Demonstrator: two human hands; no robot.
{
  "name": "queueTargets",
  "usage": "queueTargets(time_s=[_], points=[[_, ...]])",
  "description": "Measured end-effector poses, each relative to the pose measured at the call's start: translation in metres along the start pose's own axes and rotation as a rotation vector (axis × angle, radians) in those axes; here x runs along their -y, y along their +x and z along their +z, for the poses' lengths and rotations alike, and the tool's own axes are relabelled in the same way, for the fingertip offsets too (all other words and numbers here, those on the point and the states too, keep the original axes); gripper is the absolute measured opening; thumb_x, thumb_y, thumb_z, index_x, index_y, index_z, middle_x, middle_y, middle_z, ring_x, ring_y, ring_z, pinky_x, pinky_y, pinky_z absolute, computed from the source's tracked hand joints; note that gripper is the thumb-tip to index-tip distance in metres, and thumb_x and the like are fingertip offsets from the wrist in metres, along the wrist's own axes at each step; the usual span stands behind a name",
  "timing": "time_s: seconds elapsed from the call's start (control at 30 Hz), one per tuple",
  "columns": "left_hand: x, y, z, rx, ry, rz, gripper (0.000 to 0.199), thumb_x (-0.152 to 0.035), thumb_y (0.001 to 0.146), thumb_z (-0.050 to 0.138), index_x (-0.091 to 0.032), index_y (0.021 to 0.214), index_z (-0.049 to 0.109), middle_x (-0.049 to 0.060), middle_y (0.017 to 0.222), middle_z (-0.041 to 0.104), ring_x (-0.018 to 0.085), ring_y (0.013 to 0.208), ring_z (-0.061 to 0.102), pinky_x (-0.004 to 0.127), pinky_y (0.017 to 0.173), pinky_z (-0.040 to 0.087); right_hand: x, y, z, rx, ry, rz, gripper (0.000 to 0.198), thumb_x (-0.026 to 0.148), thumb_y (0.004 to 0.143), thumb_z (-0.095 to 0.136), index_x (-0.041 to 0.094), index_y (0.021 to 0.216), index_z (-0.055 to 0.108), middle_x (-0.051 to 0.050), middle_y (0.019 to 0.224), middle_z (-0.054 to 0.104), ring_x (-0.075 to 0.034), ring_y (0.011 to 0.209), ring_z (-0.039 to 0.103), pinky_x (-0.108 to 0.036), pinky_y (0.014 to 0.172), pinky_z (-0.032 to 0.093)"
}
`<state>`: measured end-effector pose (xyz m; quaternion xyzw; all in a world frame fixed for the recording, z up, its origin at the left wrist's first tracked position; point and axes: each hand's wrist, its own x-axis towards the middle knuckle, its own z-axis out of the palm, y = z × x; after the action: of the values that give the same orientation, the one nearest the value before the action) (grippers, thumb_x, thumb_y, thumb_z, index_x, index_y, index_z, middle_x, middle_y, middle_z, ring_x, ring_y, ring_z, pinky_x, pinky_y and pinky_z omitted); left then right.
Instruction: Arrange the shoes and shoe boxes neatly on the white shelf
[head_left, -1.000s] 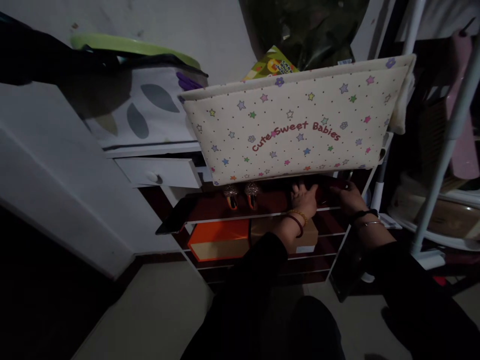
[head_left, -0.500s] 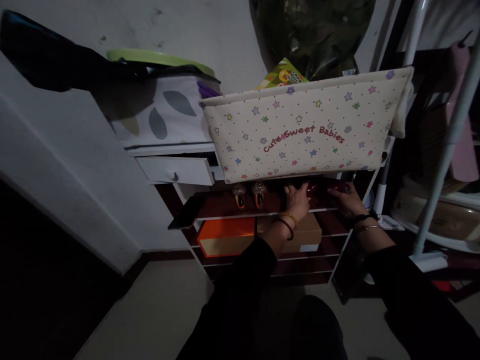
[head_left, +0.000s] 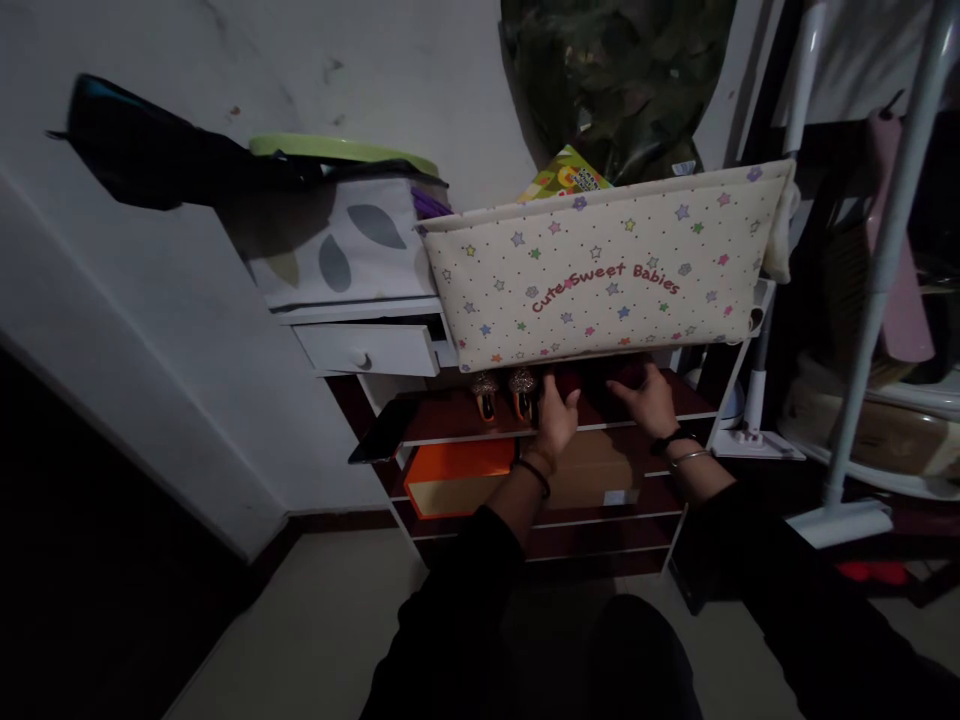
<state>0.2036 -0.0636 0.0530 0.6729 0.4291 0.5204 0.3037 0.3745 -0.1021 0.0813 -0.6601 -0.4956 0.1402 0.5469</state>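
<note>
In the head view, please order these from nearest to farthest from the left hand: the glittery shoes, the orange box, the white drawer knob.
From the left hand:
1. Glittery shoes, just to its left on the same shelf.
2. Orange box, one shelf lower, down and to the left.
3. White drawer knob, farthest, up and to the left.

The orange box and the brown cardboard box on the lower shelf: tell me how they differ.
The orange box is bright orange with a pale front face and lies left, clear of the arms. The brown cardboard box is plain dull brown with a small white label and lies right, partly behind the left hand and wrist. Both rest flat, side by side, on one shelf.
</note>
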Motion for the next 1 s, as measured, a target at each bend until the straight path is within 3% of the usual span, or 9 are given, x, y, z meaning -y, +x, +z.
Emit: queueTargets(time_s=[0.13,0.3,0.5,0.63,1.0], points=[[0.001,-0.001,0.003,-0.012,0.025,0.042,0.064,-0.013,0.095,0.064,-0.004,0.154,0.043,0.023,0.144,0.059,0.032,0.151,0.043,0.041,0.126,0.032,0.017,-0.009,0.016,0.023,-0.101,0.0,0.073,0.039,0.08,0.077,0.016,0.146,0.056,-0.01,0.129,0.063,-0.024,0.12,0.061,-0.039,0.113,0.048],[0.008,0.004,0.006,-0.021,0.028,0.014,0.065,-0.017,0.097,0.063,-0.004,0.156,0.042,0.024,0.15,0.055,0.034,0.15,0.043,0.043,0.125,0.034,-0.002,-0.005,0.028,0.12,-0.043,-0.016,0.076,0.034,0.079,0.077,0.015,0.148,0.052,-0.01,0.146,0.054,-0.024,0.14,0.053,-0.04,0.126,0.042],[0.033,0.009,0.01,0.018,-0.018,-0.035,0.081,-0.015,0.089,0.069,-0.006,0.162,0.035,0.023,0.142,0.06,0.033,0.14,0.054,0.044,0.12,0.04,-0.031,-0.004,0.032,0.217,0.081,-0.015,0.086,0.027,0.077,0.074,0.02,0.155,0.04,-0.006,0.139,0.059,-0.018,0.124,0.061,-0.039,0.12,0.048],[0.046,0.014,0.014,0.01,-0.03,-0.013,0.084,-0.017,0.086,0.074,-0.012,0.162,0.038,0.018,0.137,0.064,0.029,0.135,0.057,0.043,0.117,0.043,-0.034,-0.002,0.037,0.207,0.059,-0.019,0.089,0.028,0.075,0.074,0.018,0.156,0.038,-0.007,0.141,0.058,-0.02,0.127,0.06,-0.041,0.12,0.048],[0.057,0.013,0.019,0.017,0.043,0.044,0.085,-0.021,0.09,0.071,-0.006,0.164,0.032,0.022,0.131,0.065,0.029,0.129,0.06,0.042,0.111,0.046,-0.041,-0.002,0.045,0.197,0.066,-0.05,0.094,0.032,0.076,0.07,0.016,0.16,0.032,-0.012,0.142,0.056,-0.022,0.128,0.059,-0.044,0.121,0.046]])
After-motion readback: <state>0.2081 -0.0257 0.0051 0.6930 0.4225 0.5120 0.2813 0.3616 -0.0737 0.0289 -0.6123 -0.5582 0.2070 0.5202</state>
